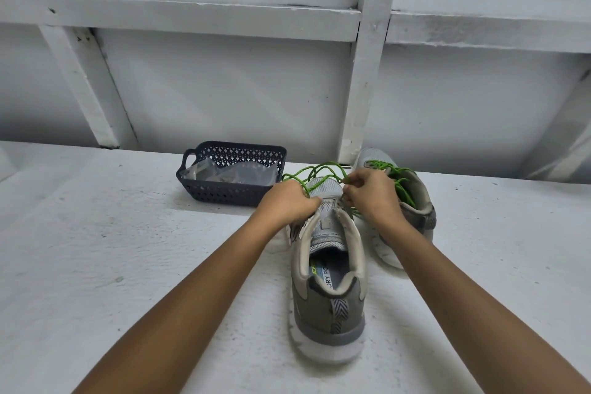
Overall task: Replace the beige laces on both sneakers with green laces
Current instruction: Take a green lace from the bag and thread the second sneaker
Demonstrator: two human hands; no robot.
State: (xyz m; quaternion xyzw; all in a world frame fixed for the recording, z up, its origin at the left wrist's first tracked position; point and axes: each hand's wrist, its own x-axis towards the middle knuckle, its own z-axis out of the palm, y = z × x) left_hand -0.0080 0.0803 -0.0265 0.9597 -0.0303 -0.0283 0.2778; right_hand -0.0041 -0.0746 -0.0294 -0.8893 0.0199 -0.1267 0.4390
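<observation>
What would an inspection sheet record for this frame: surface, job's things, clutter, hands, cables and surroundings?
Surface: rough white painted tabletop.
Job's things: near grey mesh sneaker, heel toward the camera, with a loose green lace looping over its toe; far grey mesh sneaker to its right, already laced green; no beige laces seen.
Clutter: dark blue perforated plastic basket holding clear plastic bags.
Hands: left hand grips the green lace at the near sneaker's eyelets; right hand pinches it.
Cables: nothing seen.
Surroundings: white panelled wall with beams.
</observation>
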